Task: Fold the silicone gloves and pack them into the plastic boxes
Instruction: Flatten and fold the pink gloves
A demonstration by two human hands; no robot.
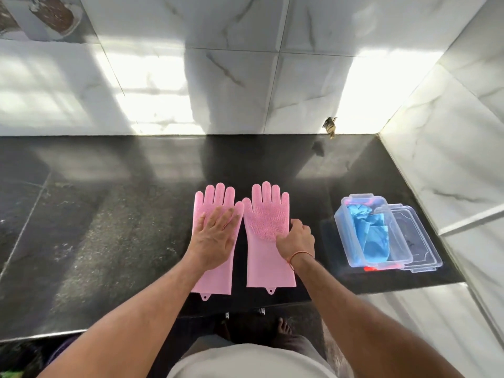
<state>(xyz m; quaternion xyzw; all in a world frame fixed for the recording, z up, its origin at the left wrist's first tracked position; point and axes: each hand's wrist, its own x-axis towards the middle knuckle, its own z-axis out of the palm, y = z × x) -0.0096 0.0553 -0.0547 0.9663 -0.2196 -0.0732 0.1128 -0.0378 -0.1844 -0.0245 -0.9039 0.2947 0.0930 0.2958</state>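
On the dark speckled stone desk [109,241], the left hand [215,238] lies spread flat on a smooth pink silicone glove [215,279]. Beside it, the right hand [297,238] pinches the edge of a second, bristle-palmed pink glove [268,214]. Further right, a clear rectangular plastic box [351,236] holds crumpled blue gloves [373,236].

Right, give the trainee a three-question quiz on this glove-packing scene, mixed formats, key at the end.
1. True or false: the left hand lies flat on the left pink glove.
2. What colour are the gloves in the clear plastic box? A) pink B) blue C) yellow
3. Fill in: the right hand grips the outer edge of the ___ pink glove.

Key: 1 true; 2 B; 3 right.
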